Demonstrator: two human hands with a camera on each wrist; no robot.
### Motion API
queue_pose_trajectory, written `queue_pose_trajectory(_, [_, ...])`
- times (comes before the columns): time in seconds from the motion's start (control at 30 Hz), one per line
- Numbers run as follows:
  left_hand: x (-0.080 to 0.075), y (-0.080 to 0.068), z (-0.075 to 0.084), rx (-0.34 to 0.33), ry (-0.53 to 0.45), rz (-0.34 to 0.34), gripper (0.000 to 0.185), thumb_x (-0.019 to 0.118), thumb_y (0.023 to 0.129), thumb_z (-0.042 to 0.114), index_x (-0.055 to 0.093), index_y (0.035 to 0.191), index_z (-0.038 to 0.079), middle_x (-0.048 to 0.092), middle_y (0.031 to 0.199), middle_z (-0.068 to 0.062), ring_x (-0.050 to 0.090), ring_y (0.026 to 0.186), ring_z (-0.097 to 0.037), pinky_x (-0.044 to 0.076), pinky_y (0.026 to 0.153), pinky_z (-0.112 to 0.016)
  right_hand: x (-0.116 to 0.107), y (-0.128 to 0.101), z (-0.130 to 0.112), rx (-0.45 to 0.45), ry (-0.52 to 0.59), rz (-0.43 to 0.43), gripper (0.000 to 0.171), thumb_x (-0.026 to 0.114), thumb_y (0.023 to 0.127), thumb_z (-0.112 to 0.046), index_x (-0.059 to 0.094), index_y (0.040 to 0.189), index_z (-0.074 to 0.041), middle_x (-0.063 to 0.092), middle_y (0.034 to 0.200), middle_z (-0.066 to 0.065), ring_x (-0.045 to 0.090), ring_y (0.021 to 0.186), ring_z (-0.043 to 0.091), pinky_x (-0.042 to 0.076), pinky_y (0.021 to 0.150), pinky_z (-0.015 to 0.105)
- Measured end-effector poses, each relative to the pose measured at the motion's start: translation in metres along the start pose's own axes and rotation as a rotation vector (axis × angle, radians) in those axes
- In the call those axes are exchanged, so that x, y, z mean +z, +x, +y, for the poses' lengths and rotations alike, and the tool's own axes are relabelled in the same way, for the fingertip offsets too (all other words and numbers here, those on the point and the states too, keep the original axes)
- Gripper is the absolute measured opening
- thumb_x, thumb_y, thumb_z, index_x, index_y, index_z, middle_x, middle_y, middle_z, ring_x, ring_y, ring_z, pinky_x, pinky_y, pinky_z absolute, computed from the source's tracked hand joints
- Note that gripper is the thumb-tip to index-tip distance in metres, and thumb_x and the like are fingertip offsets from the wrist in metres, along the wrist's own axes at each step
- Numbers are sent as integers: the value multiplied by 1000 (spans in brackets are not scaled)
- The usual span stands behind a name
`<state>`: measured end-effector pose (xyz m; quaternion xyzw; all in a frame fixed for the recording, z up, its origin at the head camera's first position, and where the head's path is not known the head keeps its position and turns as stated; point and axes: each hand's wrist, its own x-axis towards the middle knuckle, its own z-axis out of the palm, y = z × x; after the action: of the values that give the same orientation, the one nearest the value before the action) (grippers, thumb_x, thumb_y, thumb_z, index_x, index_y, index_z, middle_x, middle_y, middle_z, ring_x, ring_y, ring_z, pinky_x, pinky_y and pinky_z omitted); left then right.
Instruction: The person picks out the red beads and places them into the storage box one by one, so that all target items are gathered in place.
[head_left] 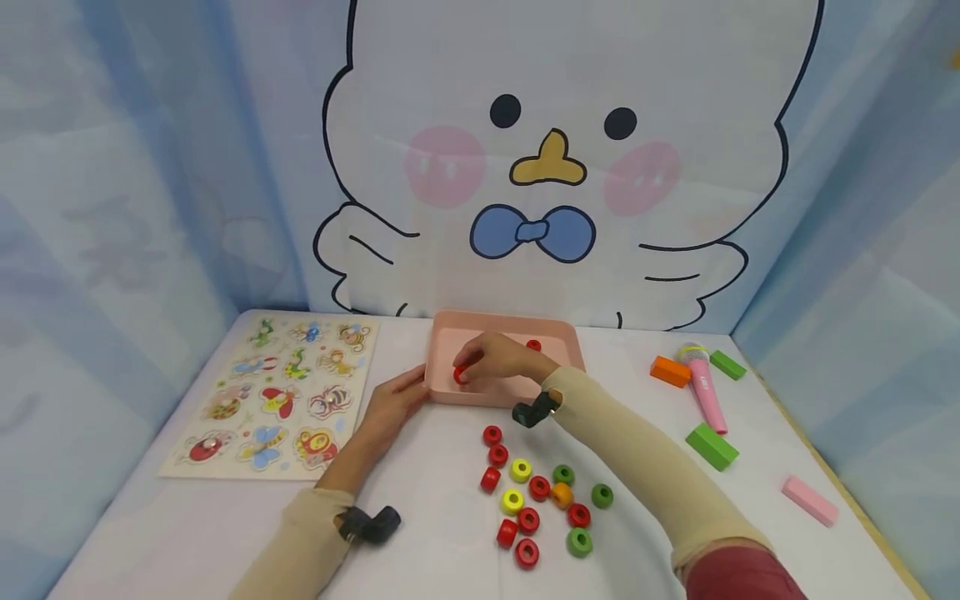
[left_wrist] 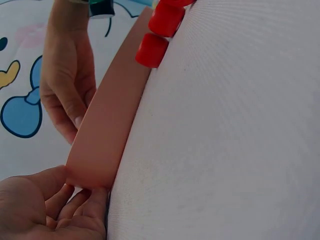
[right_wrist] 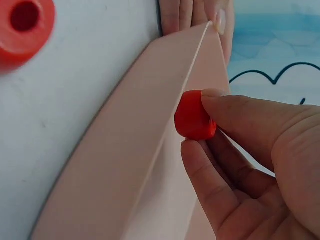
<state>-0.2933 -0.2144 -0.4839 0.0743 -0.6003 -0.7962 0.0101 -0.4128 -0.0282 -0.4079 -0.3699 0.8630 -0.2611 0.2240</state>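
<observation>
Red bead [right_wrist: 195, 121] sits pinched between thumb and fingertips [right_wrist: 227, 107] of the right hand [head_left: 501, 360], just over the near-left inside of the pink tray [head_left: 566, 337]. Another red bead [head_left: 533, 345] lies further back in that tray. The left hand [head_left: 392, 406] rests on the tabletop [head_left: 435, 500] with relaxed fingers touching the tray's left corner. Loose red, yellow, green and orange beads [head_left: 538, 498] lie scattered near the wrists.

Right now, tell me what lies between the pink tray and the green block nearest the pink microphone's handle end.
In the head view, between the pink tray and that green block lies the right forearm's beige sleeve; otherwise bare white table.
</observation>
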Motion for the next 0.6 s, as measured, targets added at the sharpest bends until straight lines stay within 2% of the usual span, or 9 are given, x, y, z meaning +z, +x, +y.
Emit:
queue_pose_trajectory(0.23, [-1, 0, -1, 3, 11, -5, 47, 56, 98, 3, 46, 143, -3, 41, 150, -18, 43, 134, -29, 41, 108, -33, -1, 25, 7, 50, -34, -7, 25, 72, 91, -16, 73, 115, -12, 68, 105, -4, 57, 99, 18, 53, 90, 26])
queue_pose_trajectory(0.47, [-2, 1, -2, 1, 22, -4, 46, 57, 98, 5, 48, 143, 0, 43, 149, -16, 45, 133, -27, 41, 107, -32, -4, 40, 14, 101, -46, -6, 26, 72, 91, -19, 73, 116, -13, 65, 111, 0, 57, 101, 21, 53, 92, 31])
queue_pose_trajectory(0.6, [-4, 1, -1, 6, 47, -10, 46, 57, 99, 6, 48, 144, 1, 43, 149, -16, 45, 134, -28, 41, 108, -33, -6, 46, 16, 99, -64, -11, 26, 72, 91, -19, 72, 115, -11, 65, 108, 1, 57, 99, 20, 53, 89, 29])
